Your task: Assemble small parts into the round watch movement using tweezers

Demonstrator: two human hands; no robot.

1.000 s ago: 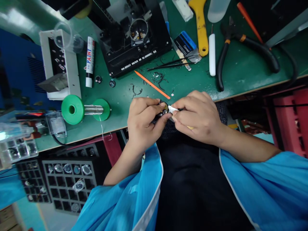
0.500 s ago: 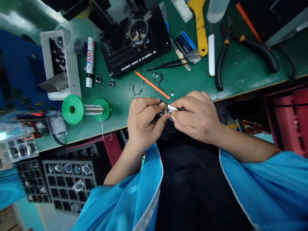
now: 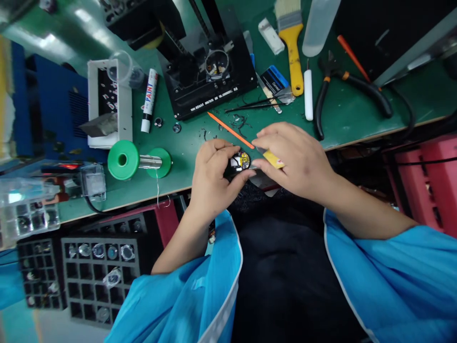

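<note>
A small round black-rimmed module with yellow and silver parts inside (image 3: 243, 161) sits at the front edge of the green-topped bench (image 3: 189, 164), clamped between the thumb and fingers of the left hand (image 3: 213, 177). The right hand (image 3: 295, 157) is closed on a flat yellow piece (image 3: 274, 160), its thumb tip just beside the module; whether they touch, I cannot tell. Beyond lies a slim orange pointed stick (image 3: 230, 129). A white, black-ended marker (image 3: 149, 101) reads "PAINT"; a black-and-blue packet (image 3: 274, 80) reads "Curved"; white print on a black fixture base (image 3: 187, 95) is too small to read. Compared with a half second earlier, the white pointed tip at the module has left view, and more of the module's face and the yellow piece shows.
</note>
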